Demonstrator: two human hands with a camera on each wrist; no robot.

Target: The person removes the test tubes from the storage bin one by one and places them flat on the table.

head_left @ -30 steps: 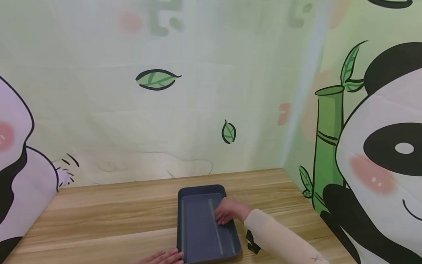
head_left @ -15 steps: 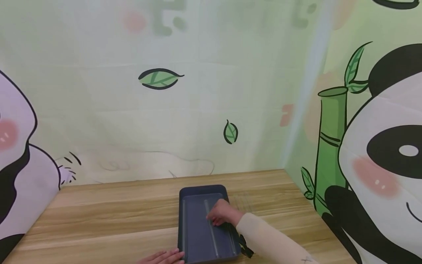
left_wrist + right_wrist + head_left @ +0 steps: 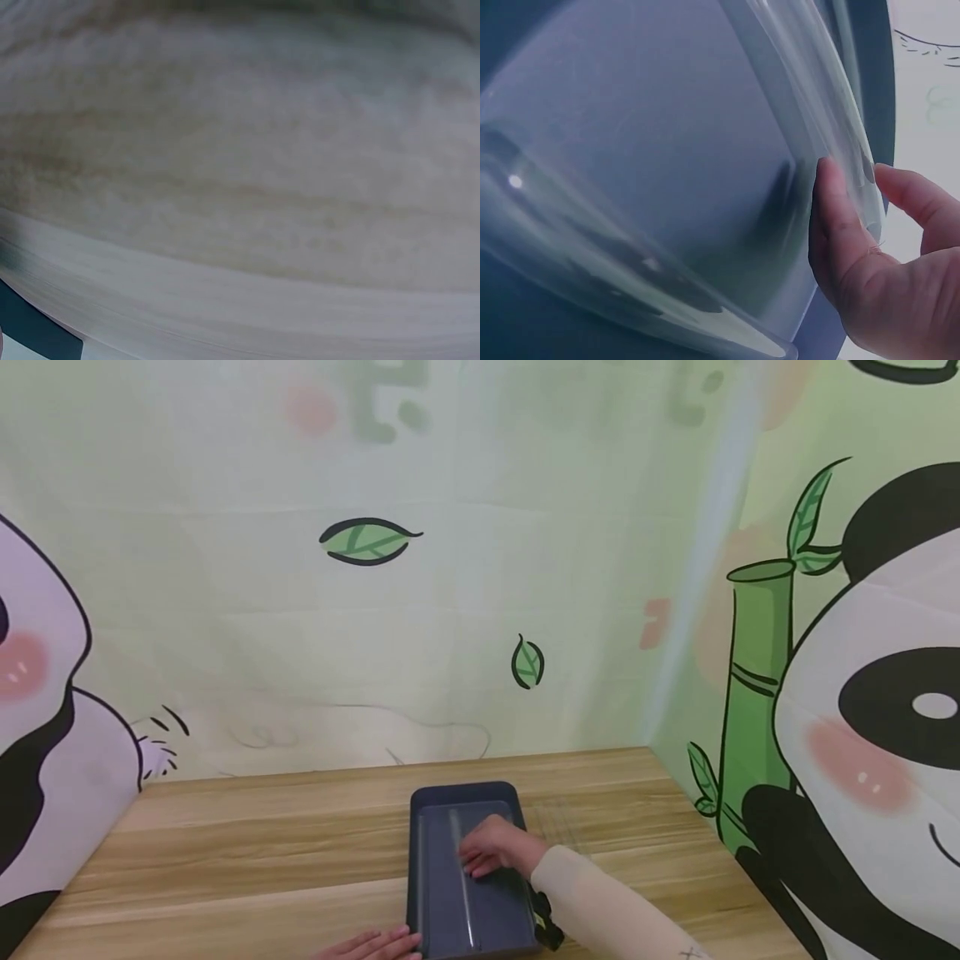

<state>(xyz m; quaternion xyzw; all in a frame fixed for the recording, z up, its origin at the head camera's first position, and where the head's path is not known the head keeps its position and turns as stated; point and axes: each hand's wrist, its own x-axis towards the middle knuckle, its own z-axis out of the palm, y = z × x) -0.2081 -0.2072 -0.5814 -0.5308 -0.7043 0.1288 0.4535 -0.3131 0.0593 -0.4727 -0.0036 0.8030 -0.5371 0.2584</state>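
A dark blue rectangular tray (image 3: pixel 438 791) lies lengthwise on the wooden table. My right hand (image 3: pixel 495 846) is over its middle, thumb and fingers pinching a long clear tube (image 3: pixel 467 902). Up close in the right wrist view, the fingers (image 3: pixel 836 202) and thumb stand on either side of that tube (image 3: pixel 817 97). A second clear tube (image 3: pixel 630 262) crosses the lower left there. Along the tray's left wall in the head view runs another clear tube (image 3: pixel 422 877). My left hand (image 3: pixel 371 945), partly cut off below, rests with straight fingers against the tray's near left edge.
Several faint clear tubes (image 3: pixel 558 822) lie on the wooden table (image 3: pixel 262 852) to the right of the tray. Behind stands a pale green wall cloth (image 3: pixel 450 610) printed with leaves and pandas. A black device (image 3: pixel 547 922) hangs at my right wrist.
My right hand has moved left across the tray, carrying the clear tube from the right part towards the middle. My left hand stays at the tray's edge.
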